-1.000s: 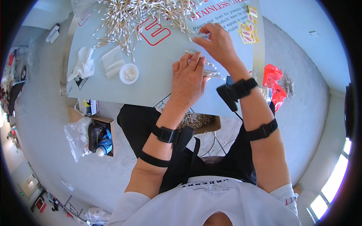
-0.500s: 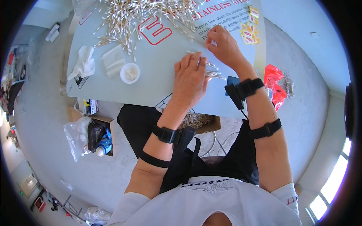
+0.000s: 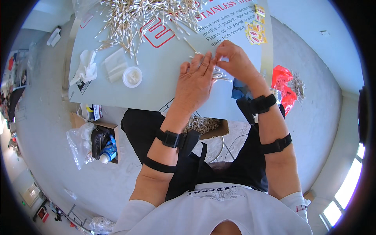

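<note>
A pale grey desk [image 3: 164, 84] stands on a light grey concrete floor [image 3: 58, 129]. Left of the desk's near edge, an open cardboard box [image 3: 102, 141] sits on the floor with a clear plastic bag [image 3: 78, 143] beside it. A red bag [image 3: 285, 86] lies on the floor to the right. Bright daylight enters through windows [image 3: 344, 192] at lower right.

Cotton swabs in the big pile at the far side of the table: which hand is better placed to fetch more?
Probably the right hand. It rests lightly nearer the pile of cotton swabs, while the left hand lies flat over a small bunch of swabs.
</note>
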`<state>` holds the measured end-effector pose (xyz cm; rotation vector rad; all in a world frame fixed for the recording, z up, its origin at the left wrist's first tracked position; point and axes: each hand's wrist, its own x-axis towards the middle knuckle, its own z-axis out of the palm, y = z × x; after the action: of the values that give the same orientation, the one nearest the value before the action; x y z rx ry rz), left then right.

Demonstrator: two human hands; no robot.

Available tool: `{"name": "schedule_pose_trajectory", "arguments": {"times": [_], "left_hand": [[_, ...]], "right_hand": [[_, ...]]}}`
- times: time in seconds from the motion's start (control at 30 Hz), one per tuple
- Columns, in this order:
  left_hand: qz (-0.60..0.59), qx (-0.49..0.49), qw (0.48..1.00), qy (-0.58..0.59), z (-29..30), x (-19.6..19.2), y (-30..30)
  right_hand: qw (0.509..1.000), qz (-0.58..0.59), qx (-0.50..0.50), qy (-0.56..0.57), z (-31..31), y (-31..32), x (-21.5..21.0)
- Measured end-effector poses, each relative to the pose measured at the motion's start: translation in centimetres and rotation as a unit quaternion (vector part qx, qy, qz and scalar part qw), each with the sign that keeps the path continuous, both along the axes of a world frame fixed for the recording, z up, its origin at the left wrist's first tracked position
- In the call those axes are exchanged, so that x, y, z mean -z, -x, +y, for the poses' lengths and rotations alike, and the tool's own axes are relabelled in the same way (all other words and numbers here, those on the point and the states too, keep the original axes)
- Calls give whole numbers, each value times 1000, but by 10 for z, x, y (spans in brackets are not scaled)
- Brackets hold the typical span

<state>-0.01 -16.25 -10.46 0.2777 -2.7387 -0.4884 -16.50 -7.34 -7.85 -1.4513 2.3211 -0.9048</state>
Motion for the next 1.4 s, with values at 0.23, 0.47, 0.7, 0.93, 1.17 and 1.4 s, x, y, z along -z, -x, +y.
{"name": "schedule_pose_trajectory", "arguments": {"times": [0.23, 0.47, 0.7, 0.93, 1.17, 1.4], "left_hand": [[-33, 0, 998, 45, 4, 1, 0], [-61, 8, 997, 48, 5, -2, -1], [-19, -9, 997, 68, 8, 2, 2], [-4, 1, 1000, 27, 7, 1, 1], [21, -3, 1000, 2, 9, 4, 0], [-31, -29, 998, 46, 18, 4, 1]], "right_hand": [[994, -43, 82, -66, -62, -13, -7], [993, -22, 77, -91, -95, -20, 3], [988, -117, 68, 75, -92, 10, 14], [991, 128, 25, 26, -132, 6, 8], [990, 125, 42, -43, -130, 14, 9], [996, 39, -51, -62, -64, 29, -7]]}}
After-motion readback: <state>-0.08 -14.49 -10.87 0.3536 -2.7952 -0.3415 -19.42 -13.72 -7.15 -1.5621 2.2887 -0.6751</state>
